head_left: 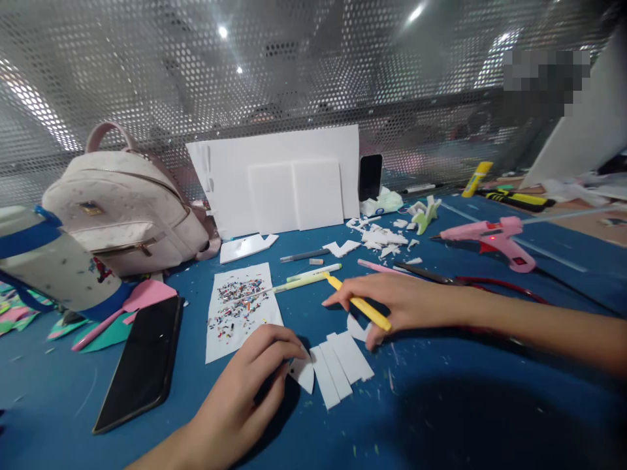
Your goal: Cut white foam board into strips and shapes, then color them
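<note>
My left hand [259, 378] rests low on the blue table with its fingers curled over a small white piece with a rounded edge [302, 373]. Beside it lie several white rectangular strips [337, 369], edge to edge and partly overlapping. From the right, my right hand [382, 303] reaches in with a slim yellow pen-shaped tool [360, 304] held between its fingers. Its index finger points left, and its thumb is close to another white piece [357, 328]; whether they touch I cannot tell. A white sheet [213, 339] covered in tiny coloured bits lies beyond my left hand.
A dark phone [140, 359] lies left, near a cup [53, 261] and a backpack [122, 202]. White boards [225, 170] lean at the back. White scraps [385, 238], pens [306, 277], red-handled scissors [482, 281] and a pink glue gun [494, 236] lie beyond my right arm.
</note>
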Demonstrator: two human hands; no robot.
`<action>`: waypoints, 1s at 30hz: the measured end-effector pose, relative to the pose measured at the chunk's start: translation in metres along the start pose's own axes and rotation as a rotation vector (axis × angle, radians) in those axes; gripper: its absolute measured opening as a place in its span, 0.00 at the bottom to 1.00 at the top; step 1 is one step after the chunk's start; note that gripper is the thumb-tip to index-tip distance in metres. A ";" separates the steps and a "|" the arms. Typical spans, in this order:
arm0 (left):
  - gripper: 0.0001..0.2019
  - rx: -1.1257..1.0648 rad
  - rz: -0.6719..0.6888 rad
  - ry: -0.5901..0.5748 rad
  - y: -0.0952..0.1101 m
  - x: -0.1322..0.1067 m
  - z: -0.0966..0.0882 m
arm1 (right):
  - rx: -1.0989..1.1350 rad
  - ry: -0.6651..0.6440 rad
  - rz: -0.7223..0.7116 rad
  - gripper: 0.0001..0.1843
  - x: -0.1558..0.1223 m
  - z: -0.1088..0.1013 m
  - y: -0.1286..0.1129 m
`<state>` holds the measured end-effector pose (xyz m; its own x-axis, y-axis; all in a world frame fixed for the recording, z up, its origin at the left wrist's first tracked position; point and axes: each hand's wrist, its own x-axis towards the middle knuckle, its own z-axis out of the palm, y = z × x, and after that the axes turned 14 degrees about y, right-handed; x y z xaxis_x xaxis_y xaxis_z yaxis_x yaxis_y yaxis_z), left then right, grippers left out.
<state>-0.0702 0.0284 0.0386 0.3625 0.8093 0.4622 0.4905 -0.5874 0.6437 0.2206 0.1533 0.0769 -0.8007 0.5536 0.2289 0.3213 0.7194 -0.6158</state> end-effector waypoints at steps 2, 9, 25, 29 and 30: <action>0.18 0.035 0.053 -0.013 0.000 0.000 0.001 | 0.037 -0.083 0.047 0.25 -0.014 -0.002 0.001; 0.21 0.324 0.332 -0.126 0.011 -0.002 0.014 | 0.065 -0.063 0.169 0.27 -0.042 0.005 -0.009; 0.27 0.384 0.026 -0.051 0.015 0.000 0.022 | -0.232 0.142 -0.083 0.28 -0.035 0.058 -0.032; 0.25 0.454 0.236 -0.035 0.021 -0.010 0.025 | -0.292 0.139 -0.088 0.32 -0.048 0.056 -0.036; 0.23 0.484 0.330 -0.008 0.023 -0.012 0.028 | -0.282 0.143 -0.068 0.34 -0.052 0.055 -0.038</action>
<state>-0.0417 0.0051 0.0307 0.5622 0.5842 0.5853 0.6563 -0.7458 0.1140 0.2224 0.0745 0.0472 -0.7524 0.5395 0.3778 0.4134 0.8334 -0.3667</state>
